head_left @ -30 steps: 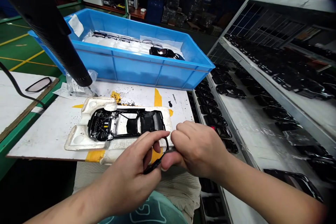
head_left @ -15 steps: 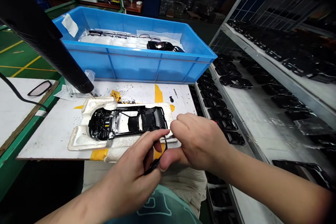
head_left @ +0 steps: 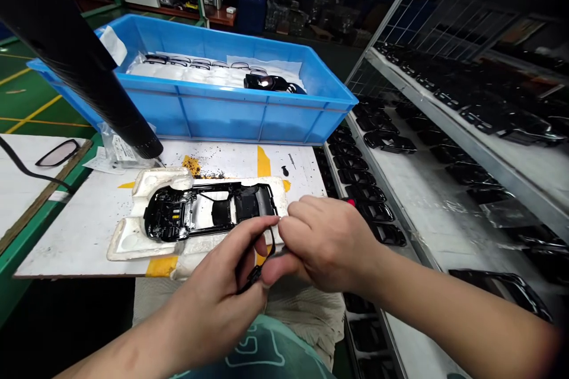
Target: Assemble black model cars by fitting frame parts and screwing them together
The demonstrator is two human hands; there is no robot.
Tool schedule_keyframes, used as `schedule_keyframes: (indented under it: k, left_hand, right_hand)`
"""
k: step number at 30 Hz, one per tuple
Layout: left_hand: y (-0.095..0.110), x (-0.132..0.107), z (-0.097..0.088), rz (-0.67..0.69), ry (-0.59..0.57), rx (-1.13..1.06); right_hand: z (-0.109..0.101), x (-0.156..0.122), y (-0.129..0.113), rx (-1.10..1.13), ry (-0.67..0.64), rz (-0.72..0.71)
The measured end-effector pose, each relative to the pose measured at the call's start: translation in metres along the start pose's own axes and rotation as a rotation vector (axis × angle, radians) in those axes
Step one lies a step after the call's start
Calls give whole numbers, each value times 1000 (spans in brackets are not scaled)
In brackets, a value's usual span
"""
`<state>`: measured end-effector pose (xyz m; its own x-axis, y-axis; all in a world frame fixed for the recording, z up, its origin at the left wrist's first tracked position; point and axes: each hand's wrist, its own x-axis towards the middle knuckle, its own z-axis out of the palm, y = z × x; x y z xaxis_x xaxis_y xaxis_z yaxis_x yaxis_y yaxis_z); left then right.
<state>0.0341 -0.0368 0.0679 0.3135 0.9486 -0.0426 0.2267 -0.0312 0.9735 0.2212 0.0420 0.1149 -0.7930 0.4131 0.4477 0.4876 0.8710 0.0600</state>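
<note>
The left grip [head_left: 208, 293] was curled tight, pinching a thin black wire [head_left: 254, 275] with a small plug end between thumb and fingers. The right grip [head_left: 324, 243] was pressed together just beside it, though whether it held the wire could not be told. Directly ahead, a glossy black model car body [head_left: 208, 210] lay in a white foam cradle [head_left: 127, 243] on a white surface [head_left: 75, 249]. Beyond stood a blue plastic crate [head_left: 222, 118]; black parts [head_left: 389, 142] lined a shelf [head_left: 427, 237] to the right.

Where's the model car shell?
Head view: the model car shell lies in a white foam tray, beyond the person's hands, in front of the blue crate.
</note>
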Motion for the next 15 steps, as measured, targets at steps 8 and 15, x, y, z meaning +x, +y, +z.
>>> schedule_keyframes:
  k: [8,15]
  left_hand:
    - [5,2,2,62,-4,-15]
    - [3,0,2,71,-17,-11]
  right_hand:
    - [0,2,1,80,34,124]
    - [-3,-2,-3,61,19,42]
